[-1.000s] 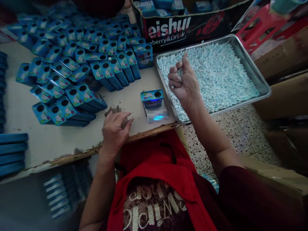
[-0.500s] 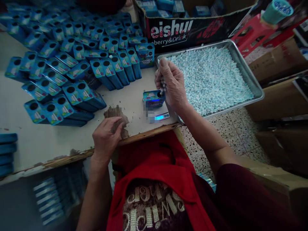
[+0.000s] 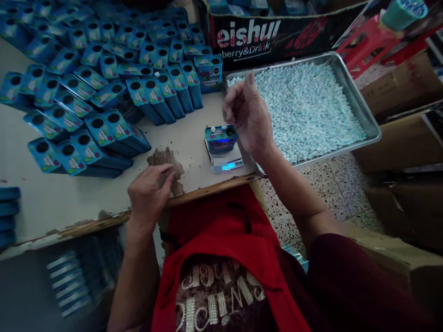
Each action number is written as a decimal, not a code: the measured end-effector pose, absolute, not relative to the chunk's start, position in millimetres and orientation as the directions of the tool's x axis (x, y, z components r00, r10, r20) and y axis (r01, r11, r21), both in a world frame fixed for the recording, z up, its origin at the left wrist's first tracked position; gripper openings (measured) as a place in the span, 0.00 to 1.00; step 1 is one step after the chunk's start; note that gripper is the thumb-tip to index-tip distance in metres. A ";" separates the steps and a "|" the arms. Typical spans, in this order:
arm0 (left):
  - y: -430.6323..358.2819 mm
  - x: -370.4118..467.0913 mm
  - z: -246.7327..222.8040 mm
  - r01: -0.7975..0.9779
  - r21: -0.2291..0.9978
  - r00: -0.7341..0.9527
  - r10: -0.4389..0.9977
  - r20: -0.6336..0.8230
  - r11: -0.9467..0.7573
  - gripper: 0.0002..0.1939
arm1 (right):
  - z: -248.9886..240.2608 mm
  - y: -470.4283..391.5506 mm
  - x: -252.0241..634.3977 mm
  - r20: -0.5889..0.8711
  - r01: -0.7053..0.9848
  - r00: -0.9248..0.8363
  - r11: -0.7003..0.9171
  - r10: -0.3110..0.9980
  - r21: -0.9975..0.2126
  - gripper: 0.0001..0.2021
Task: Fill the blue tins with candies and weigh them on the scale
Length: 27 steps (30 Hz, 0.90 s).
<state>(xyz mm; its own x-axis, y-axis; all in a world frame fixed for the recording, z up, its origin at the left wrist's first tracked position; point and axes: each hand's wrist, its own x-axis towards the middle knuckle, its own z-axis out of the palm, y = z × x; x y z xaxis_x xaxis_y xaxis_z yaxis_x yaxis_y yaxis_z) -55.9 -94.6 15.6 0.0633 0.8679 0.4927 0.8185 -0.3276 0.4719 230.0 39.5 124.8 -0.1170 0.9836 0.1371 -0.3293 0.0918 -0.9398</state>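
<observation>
The right hand (image 3: pixel 252 117), fingers curled, contents unclear, hovers between the blue tin (image 3: pixel 221 144) on its scale (image 3: pixel 238 157) and the candy tray (image 3: pixel 375 130). The left hand (image 3: pixel 148 190), thumb and forefinger slightly apart, is over the worn table (image 3: pixel 79 198); speckled floor (image 3: pixel 334 184) shows near right.

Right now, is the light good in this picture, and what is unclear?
Head view: dim, darkest under the white-topped wooden table, where stacked blue-and-white packs look soft. Head view: the small white scale glows bright blue at its display, with blocky pixels beside. Head view: faint shine on the rectangular silver metal tray.
</observation>
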 end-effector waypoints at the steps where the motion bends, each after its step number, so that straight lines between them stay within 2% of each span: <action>1: -92.9 -54.1 19.2 0.823 0.476 0.050 0.874 0.483 -0.310 0.08 | 126.8 40.1 233.6 0.104 -0.398 -0.106 0.053 0.989 -0.916 0.35; 3: -87.4 -48.1 29.3 0.821 0.499 0.012 0.884 0.468 -0.276 0.08 | 129.1 43.4 241.1 0.029 -0.497 -0.050 0.000 0.998 -0.868 0.32; 6: -71.5 -31.4 50.0 0.793 0.550 -0.047 0.875 0.483 -0.261 0.08 | 127.7 48.7 247.2 -0.007 -0.536 -0.007 -0.010 1.000 -0.844 0.31; 10: -35.8 0.6 76.3 0.757 0.581 -0.056 0.857 0.512 -0.298 0.06 | 122.9 51.3 245.0 -0.006 -0.507 -0.053 -0.032 0.999 -0.861 0.34; 12: -15.6 15.0 82.8 0.750 0.569 -0.002 0.860 0.510 -0.336 0.08 | 120.6 53.0 251.0 0.027 -0.461 0.011 0.029 1.000 -0.887 0.35; 14: 2.1 25.3 83.5 0.741 0.566 0.061 0.876 0.478 -0.360 0.12 | 117.3 55.6 268.9 0.113 -0.306 0.078 0.132 0.991 -0.943 0.34; 16: 14.7 30.9 80.1 0.721 0.589 0.101 0.896 0.432 -0.365 0.14 | 111.2 57.1 298.4 0.201 0.055 0.027 0.199 0.979 -0.978 0.31; 17: 19.0 32.1 77.8 0.703 0.609 0.104 0.900 0.424 -0.368 0.12 | 106.9 56.8 315.9 0.210 0.289 -0.057 0.217 0.976 -0.932 0.29; 18: 22.2 32.4 75.6 0.681 0.631 0.104 0.901 0.421 -0.373 0.10 | 101.6 55.6 333.6 0.183 0.506 -0.153 0.236 0.971 -0.829 0.27; 20: 26.3 31.9 73.1 0.644 0.664 0.102 0.903 0.418 -0.380 0.08 | 89.0 50.8 365.2 0.064 0.784 -0.319 0.301 0.946 -0.543 0.26; 21: 27.9 31.7 73.0 0.635 0.672 0.104 0.903 0.416 -0.382 0.08 | 82.3 47.6 377.2 0.001 0.841 -0.379 0.345 0.925 -0.418 0.31; 23: 31.2 33.5 75.1 0.641 0.665 0.126 0.908 0.401 -0.382 0.07 | 69.9 41.1 391.2 -0.093 0.864 -0.470 0.436 0.878 -0.252 0.38; 24: 33.0 36.0 76.9 0.649 0.656 0.144 0.909 0.391 -0.385 0.06 | 65.0 38.5 393.4 -0.116 0.855 -0.505 0.477 0.855 -0.204 0.38; 27: 37.4 49.4 83.0 0.658 0.628 0.218 0.904 0.367 -0.414 0.02 | 57.8 34.4 386.8 -0.120 0.837 -0.548 0.540 0.828 -0.094 0.28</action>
<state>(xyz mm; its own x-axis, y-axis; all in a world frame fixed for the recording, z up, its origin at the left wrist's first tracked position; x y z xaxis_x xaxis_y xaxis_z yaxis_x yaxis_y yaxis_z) 49.4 37.4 83.0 0.2181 0.9041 0.3675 0.6585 -0.4143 0.6283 386.8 34.4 57.8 -0.5475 0.8281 -0.1200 0.8367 0.5396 -0.0938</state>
